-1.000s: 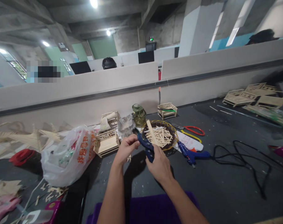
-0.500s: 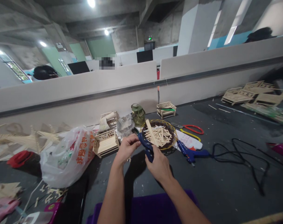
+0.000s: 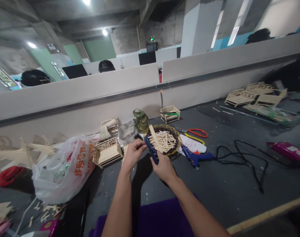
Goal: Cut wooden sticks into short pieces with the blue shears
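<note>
My right hand (image 3: 164,166) is closed around the handles of a dark blue hand cutter (image 3: 151,149), which slants up and left in front of the basket. Close to the cutter's upper end, my left hand (image 3: 133,153) is pinched; pale wooden sticks (image 3: 125,151) show beside its palm, partly hidden by the fingers. Behind the cutter, a round woven basket (image 3: 179,144) holds a heap of short wooden sticks (image 3: 166,141), with longer ones on top. A small stick-built bench (image 3: 108,154) stands left of my left hand.
A blue glue gun (image 3: 195,158) and its black cord lie right of the basket, near red-and-yellow-handled scissors (image 3: 198,132). A white plastic bag (image 3: 58,174) stands at left. A green jar (image 3: 140,121) and small stick model (image 3: 170,114) are at the back, before a low partition (image 3: 120,102).
The view has turned slightly right, so most things sit further left in the picture. Both hands keep their hold, with the cutter tilted a little differently.
</note>
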Available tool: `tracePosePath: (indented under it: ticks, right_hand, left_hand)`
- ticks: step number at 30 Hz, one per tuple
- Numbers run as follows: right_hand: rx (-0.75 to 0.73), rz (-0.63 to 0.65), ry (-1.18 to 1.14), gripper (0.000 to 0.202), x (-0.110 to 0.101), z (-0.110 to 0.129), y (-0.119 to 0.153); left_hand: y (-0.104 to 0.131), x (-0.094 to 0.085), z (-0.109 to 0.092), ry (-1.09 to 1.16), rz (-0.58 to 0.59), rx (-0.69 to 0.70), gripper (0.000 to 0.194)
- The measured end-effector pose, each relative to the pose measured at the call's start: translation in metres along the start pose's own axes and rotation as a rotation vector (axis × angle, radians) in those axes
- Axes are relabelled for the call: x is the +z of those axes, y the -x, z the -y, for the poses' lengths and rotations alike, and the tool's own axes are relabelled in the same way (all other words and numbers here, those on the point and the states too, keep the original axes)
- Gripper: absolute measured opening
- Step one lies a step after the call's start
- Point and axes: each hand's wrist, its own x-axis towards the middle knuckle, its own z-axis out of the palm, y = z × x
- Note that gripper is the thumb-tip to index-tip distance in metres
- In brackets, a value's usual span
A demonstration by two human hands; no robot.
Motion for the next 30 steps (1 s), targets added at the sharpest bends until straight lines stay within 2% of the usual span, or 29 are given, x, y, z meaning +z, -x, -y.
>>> tracePosePath:
  ticks: [4,9,14,19,24,30]
  right_hand:
    - [0.002,-0.014,-0.034,0.010,0.006,-0.005,-0.003]
    - [0.021,-0.032,-0.081,0.008,0.010,-0.007,-0.004]
    - [0.083,0.007,-0.113,0.013,-0.001,0.003,0.003]
    - [0.041,-0.019,-0.205,0.028,-0.015,0.013,0.009]
    - [-0.020,-0.115,-0.135,0.040,-0.010,0.010,0.010]
    - [-0.095,-0.143,-0.017,0.044,-0.004,0.009,0.013]
  left_hand:
    - [-0.001,0.004,0.004,0.026,-0.027,-0.014,0.018]
    - [0.000,0.011,0.009,0.085,-0.041,-0.095,0.020]
    - [0.003,0.007,0.009,0.219,-0.049,-0.216,0.025]
    - [0.008,-0.005,-0.002,0.339,-0.095,-0.297,0.028]
    - [0.012,-0.012,-0.011,0.366,-0.066,-0.279,0.028]
    - [0.015,-0.018,-0.017,0.341,0.067,-0.139,0.019]
